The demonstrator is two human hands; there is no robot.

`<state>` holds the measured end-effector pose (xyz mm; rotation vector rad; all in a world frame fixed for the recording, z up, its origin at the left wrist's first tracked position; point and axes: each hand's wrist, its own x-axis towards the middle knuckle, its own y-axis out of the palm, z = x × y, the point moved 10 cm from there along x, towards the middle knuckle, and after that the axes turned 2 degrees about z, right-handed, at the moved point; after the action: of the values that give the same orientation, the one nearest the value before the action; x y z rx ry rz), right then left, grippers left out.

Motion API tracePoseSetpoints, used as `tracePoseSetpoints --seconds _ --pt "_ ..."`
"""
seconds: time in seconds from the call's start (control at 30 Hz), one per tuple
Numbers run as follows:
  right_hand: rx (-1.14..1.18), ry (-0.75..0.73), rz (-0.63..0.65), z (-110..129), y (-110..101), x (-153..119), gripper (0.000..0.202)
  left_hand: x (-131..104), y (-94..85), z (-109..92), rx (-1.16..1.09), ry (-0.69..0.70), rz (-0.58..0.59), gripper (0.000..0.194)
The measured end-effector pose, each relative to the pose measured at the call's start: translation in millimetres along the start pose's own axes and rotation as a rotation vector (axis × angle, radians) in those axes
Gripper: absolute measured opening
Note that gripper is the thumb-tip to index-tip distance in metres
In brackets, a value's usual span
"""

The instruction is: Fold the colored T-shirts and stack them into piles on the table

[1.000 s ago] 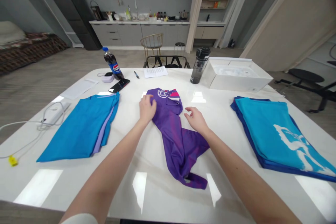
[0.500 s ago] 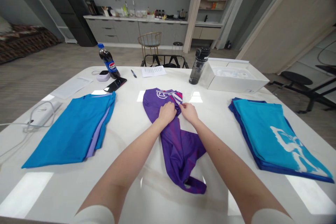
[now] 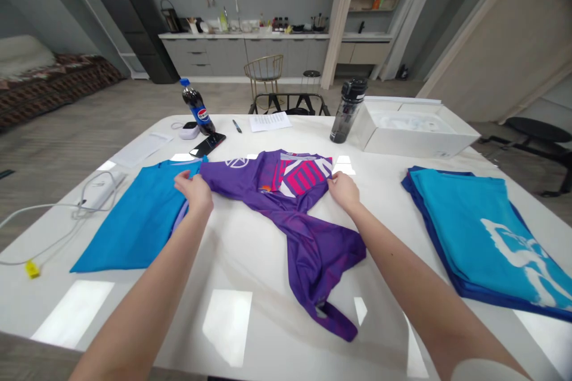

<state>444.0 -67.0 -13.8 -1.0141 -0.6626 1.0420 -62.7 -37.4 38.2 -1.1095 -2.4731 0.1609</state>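
A purple long-sleeved jersey (image 3: 241,181) with a pink and white print lies twisted on the white table. One sleeve stretches left, and the rest bunches toward the near edge. My right hand (image 3: 345,190) is closed, pinching the jersey's right edge beside the print. At the end of the stretched sleeve is my left hand (image 3: 195,191), its fingers apart, over the corner of a folded blue shirt (image 3: 129,220). Whether the left hand touches the sleeve's end is hard to see.
On the right lies a stack of folded shirts, a turquoise one (image 3: 465,208) on top. Toward the back stand a cola bottle (image 3: 199,108), a dark water bottle (image 3: 347,113) and a white box (image 3: 411,137). A phone (image 3: 208,145) and a power strip (image 3: 102,190) lie left.
My left hand has moved from the middle of the jersey to the far left, and the sleeve is now spread out there. More of the print shows. My right hand keeps its pinch.
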Motion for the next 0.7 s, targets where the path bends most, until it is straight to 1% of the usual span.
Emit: tracePoseSetpoints --seconds 0.03,0.07,0.1,0.13,0.17,0.2,0.23,0.27,0.3,0.33,0.4,0.47,0.57,0.63,0.7 --pt "0.003 -0.041 -0.061 9 -5 -3 0.033 -9 -0.7 -19 0.084 0.149 -0.006 0.030" --pt "0.016 -0.101 -0.120 23 -10 -8 0.035 -22 10.3 -37 0.163 0.287 0.057 0.034" --pt "0.038 -0.177 -0.160 39 -12 -12 0.035 -39 34.1 -53 0.235 0.412 0.215 0.035" --pt "0.066 -0.254 -0.168 58 -10 -17 0.033 -60 64.5 -63 0.301 0.517 0.428 0.036" --pt "0.097 -0.316 -0.142 76 -5 -21 0.031 -79 89.5 -67 0.362 0.575 0.585 0.037" --pt "0.126 -0.351 -0.085 94 4 -24 0.031 -91 107.7 -67 0.419 0.590 0.667 0.039" --pt "0.146 -0.357 -0.016 108 15 -25 0.032 -97 122.6 -62 0.475 0.577 0.720 0.040" --pt "0.151 -0.339 0.051 120 26 -25 0.037 -98 133.3 -53 0.532 0.534 0.743 0.043" --pt "0.141 -0.304 0.107 130 37 -25 0.043 -96 140.4 -41 0.584 0.478 0.753 0.047" --pt "0.117 -0.262 0.144 137 47 -24 0.050 -93 145.0 -27 0.630 0.426 0.765 0.052" --pt "0.046 -0.200 0.166 150 61 -22 0.056 -86 148.0 -2 0.701 0.360 0.791 0.061" --pt "-0.017 -0.183 0.155 160 69 -21 0.049 -82 146.8 14 0.749 0.357 0.812 0.066" --pt "-0.038 -0.208 0.168 169 76 -20 0.028 -81 142.8 22 0.791 0.362 0.815 0.070" --pt "-0.004 -0.198 0.173 160 72 -17 0.024 -81 142.3 22 0.797 0.349 0.821 0.071" --pt "0.043 -0.169 0.133 135 55 -9 0.024 -82 143.1 21 0.794 0.331 0.828 0.071"
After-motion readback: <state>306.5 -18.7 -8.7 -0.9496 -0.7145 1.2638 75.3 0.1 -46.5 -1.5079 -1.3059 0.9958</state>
